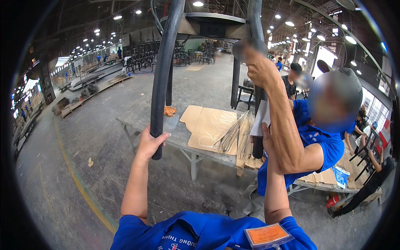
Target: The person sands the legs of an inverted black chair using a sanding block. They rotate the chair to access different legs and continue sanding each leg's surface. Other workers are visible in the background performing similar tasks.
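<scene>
Wide grey concrete floor (104, 137) runs back through a lamp-lit factory hall, crossed by a curved yellow line, with stacks of dark chairs (143, 58) far off and a long grey counter (179, 135) standing in the middle ground. Both of the person's arms rise from the lower edge, in blue sleeves, to a black metal chair frame (208, 23) held upside down overhead, its legs hanging toward the camera. The left hand (151, 141) is clenched around the lower end of the near black tubular leg (163, 75), thumb and fingers wrapped about it. The right hand (266, 139) reaches up along the other leg (258, 146), just beside a sheet of white paper (262, 118); whether it grips the tube cannot be told. A co-worker in a blue shirt stands close at the right, one hand (260, 68) closed on that same leg higher up. On the counter lie flat sheets of brown cardboard (208, 127), a bundle of thin pale strands (235, 133) and an orange rag (169, 111). Open floor spreads to the left of the counter; the right side is crowded with seated workers.
</scene>
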A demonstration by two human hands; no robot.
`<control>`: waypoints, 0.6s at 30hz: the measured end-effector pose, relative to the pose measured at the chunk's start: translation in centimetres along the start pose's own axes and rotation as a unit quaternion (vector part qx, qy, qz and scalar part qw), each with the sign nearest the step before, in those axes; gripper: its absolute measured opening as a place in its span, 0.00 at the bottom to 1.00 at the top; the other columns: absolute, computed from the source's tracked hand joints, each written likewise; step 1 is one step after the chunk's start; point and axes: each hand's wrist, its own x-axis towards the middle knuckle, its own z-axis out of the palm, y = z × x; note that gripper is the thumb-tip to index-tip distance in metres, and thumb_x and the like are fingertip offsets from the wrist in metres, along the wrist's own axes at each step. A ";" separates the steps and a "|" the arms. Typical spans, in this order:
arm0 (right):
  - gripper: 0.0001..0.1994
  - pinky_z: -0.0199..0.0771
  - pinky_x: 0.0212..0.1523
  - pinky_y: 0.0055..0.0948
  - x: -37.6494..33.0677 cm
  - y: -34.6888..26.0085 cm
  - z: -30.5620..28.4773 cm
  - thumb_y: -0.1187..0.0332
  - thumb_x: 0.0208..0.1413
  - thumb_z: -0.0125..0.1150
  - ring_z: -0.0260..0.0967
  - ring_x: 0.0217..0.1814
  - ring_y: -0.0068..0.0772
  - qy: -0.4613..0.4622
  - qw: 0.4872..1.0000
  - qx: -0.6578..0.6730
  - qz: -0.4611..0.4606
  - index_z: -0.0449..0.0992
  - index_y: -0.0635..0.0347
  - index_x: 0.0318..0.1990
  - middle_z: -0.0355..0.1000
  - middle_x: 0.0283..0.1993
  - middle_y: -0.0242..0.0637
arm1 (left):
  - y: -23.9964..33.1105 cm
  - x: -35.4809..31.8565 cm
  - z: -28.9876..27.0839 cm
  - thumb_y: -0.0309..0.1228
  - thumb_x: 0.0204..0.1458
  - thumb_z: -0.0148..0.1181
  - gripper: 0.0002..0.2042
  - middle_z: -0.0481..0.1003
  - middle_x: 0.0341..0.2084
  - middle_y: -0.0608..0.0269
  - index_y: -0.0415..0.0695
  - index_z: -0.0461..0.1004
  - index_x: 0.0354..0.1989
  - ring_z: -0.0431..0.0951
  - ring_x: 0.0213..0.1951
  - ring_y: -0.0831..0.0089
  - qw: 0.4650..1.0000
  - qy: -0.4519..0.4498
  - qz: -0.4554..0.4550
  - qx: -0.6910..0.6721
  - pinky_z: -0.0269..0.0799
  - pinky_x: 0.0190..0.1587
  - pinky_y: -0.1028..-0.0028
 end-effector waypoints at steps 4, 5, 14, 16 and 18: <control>0.17 0.68 0.18 0.25 0.2 0.0 0.0 0.62 0.61 0.49 0.67 0.14 0.27 0.007 1.000 -0.012 0.003 0.63 0.64 0.51 0.71 0.23 0.39 | 0.3 -0.1 0.1 0.26 0.41 0.66 0.17 0.69 0.21 0.66 0.37 0.66 0.37 0.69 0.19 0.80 1.000 0.007 -0.003 -0.009 0.65 0.22 0.79; 0.17 0.69 0.19 0.25 0.2 0.1 -0.1 0.62 0.61 0.49 0.67 0.15 0.27 0.011 1.000 -0.011 0.001 0.63 0.64 0.51 0.71 0.24 0.40 | 0.4 -0.1 0.1 0.26 0.41 0.66 0.17 0.69 0.21 0.66 0.37 0.66 0.37 0.69 0.19 0.80 1.000 0.012 -0.011 -0.005 0.65 0.22 0.78; 0.20 0.70 0.39 0.30 0.1 0.1 -0.3 0.66 0.58 0.54 0.70 0.36 0.35 -0.022 0.997 0.023 0.067 0.62 0.62 0.56 0.70 0.40 0.43 | -0.1 -0.3 -0.1 0.25 0.42 0.64 0.15 0.69 0.21 0.63 0.38 0.63 0.35 0.70 0.18 0.77 1.000 0.001 -0.010 -0.002 0.66 0.22 0.76; 0.21 0.65 0.45 0.30 -0.1 0.4 -0.3 0.66 0.56 0.56 0.66 0.43 0.36 0.010 0.999 -0.040 0.006 0.63 0.63 0.56 0.69 0.45 0.44 | -0.2 -0.5 -0.1 0.26 0.42 0.65 0.16 0.70 0.21 0.64 0.38 0.65 0.36 0.70 0.18 0.78 1.000 0.006 -0.001 -0.008 0.66 0.22 0.77; 0.22 0.61 0.51 0.29 -0.1 1.2 -0.3 0.66 0.55 0.58 0.62 0.51 0.36 0.048 0.992 -0.102 -0.053 0.64 0.63 0.55 0.67 0.50 0.44 | -0.1 -0.6 -0.1 0.26 0.43 0.65 0.16 0.70 0.21 0.65 0.38 0.65 0.37 0.70 0.18 0.79 1.000 0.006 -0.003 -0.005 0.66 0.22 0.78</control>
